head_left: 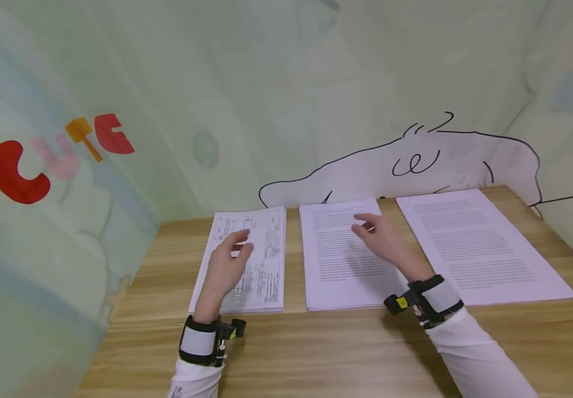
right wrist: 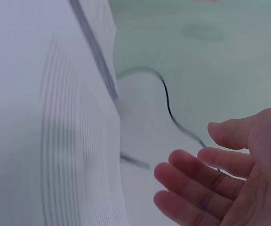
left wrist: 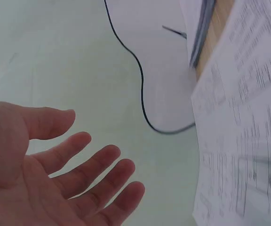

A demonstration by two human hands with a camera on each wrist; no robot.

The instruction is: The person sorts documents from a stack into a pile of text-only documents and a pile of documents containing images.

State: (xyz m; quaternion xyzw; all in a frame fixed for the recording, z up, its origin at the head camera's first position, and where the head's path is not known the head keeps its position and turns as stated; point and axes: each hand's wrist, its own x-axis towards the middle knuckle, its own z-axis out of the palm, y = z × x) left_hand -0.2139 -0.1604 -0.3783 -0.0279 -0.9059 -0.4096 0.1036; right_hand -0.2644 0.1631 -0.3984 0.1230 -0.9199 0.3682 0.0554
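My left hand point(head_left: 227, 265) hovers over a stack of paper point(head_left: 273, 276) printed with diagrams, its fingers relaxed and holding nothing. In the left wrist view that hand point(left wrist: 65, 174) has its thumb and fingers spread apart, and the diagram sheet point(left wrist: 248, 141) is off to the right. My right hand point(head_left: 383, 237) is above the middle stack of text pages point(head_left: 333, 249), casting a shadow on it. Nothing lies between the loosely bent fingers of the right hand point(right wrist: 220, 174) in the right wrist view, where the text page point(right wrist: 79, 141) fills the left side.
A third stack of text pages point(head_left: 475, 243) lies at the right of the wooden table point(head_left: 286, 354). Behind the table hangs a pale green backdrop point(head_left: 266, 110) with cartoon outlines and coloured letters. Each wrist bears a strap with a small camera.
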